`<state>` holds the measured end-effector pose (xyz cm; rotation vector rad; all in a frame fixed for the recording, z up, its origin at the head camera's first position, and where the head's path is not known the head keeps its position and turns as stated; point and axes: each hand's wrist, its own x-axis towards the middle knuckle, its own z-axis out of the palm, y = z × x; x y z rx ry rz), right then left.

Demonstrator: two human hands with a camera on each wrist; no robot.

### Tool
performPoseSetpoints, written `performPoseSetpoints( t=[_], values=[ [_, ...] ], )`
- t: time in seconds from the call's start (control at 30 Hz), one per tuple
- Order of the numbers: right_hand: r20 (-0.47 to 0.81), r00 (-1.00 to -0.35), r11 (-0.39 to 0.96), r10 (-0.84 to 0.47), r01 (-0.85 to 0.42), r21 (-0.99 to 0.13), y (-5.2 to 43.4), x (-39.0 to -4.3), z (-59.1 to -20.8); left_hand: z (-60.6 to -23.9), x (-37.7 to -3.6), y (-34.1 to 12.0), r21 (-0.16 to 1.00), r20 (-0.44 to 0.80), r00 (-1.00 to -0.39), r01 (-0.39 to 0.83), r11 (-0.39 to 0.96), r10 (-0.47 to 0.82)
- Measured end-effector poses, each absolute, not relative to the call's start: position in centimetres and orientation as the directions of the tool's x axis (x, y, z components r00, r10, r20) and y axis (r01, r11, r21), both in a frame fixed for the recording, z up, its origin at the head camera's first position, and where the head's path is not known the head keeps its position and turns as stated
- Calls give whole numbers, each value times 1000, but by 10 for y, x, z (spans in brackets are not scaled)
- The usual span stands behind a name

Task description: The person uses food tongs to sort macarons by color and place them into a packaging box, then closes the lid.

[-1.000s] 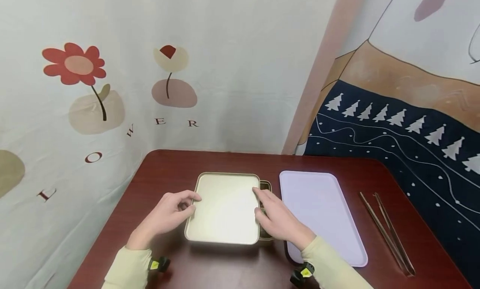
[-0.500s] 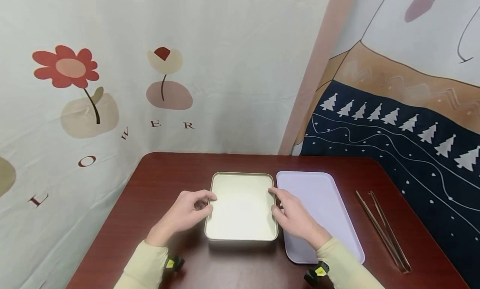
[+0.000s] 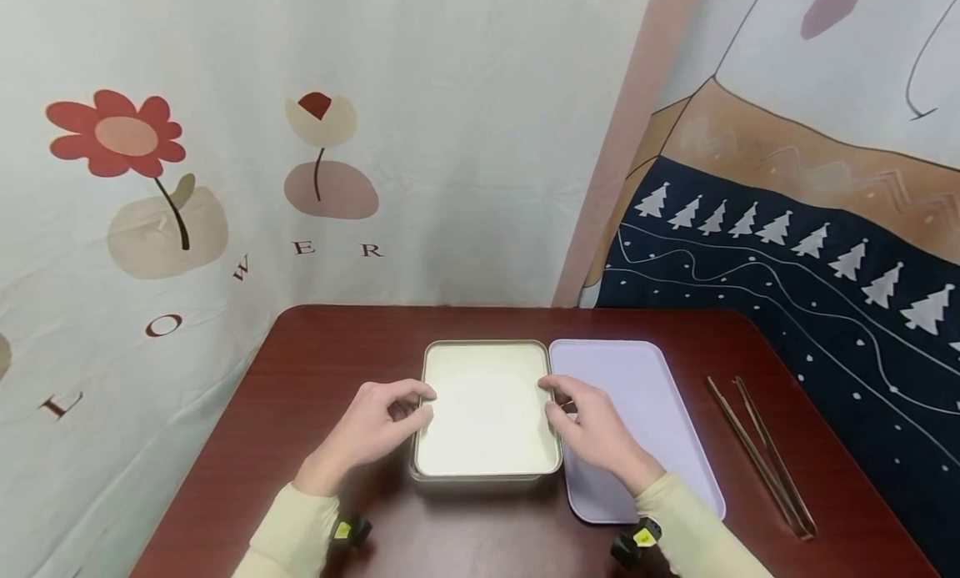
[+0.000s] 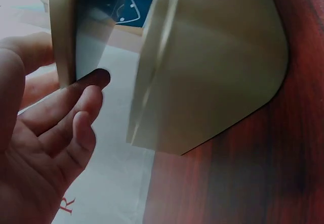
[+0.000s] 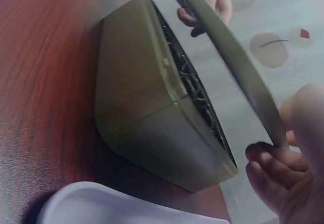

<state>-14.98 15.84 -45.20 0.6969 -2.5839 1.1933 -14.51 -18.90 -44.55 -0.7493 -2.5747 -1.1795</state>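
A pale cream rectangular tin lid (image 3: 487,407) hangs level over the matching tin box (image 5: 134,62). My left hand (image 3: 378,419) pinches the lid's left edge, fingers below it in the left wrist view. At the opposite edge my right hand (image 3: 596,424) holds the lid between thumb and fingers. Both wrist views show a gap between lid and box. Inside the box's opening, the right wrist view reveals some dark, shiny shapes too unclear to name. From the head view the lid hides nearly all of the box, leaving a sliver along its front.
A lilac tray (image 3: 622,378) lies just right of the box, partly under my right hand and forearm. Farther right, metal tongs (image 3: 765,461) rest on the dark red wooden table (image 3: 352,336). Printed curtains (image 3: 465,144) hang behind the table.
Both hands have carried the lid rightward, from partly beside the box to over it. The box's right part, visible a second ago, is now covered. Tray and tongs stay put.
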Motion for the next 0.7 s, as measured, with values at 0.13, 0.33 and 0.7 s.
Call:
performPoseSetpoints(
  t=[0.13, 0.33, 0.7],
  values=[
    [287, -908, 462, -306, -405, -789, 163, -150, -446, -437, -143, -195, 708, 323, -868, 487, 512, 378],
    [323, -878, 275, -354, -428, -861, 168, -150, -437, -427, -144, -200, 694, 360, -835, 538, 478, 417],
    [677, -682, 458, -279, -713, -530, 157, -147, -435, -419, -143, -190, 522, 609, -729, 665, 534, 313]
  ],
)
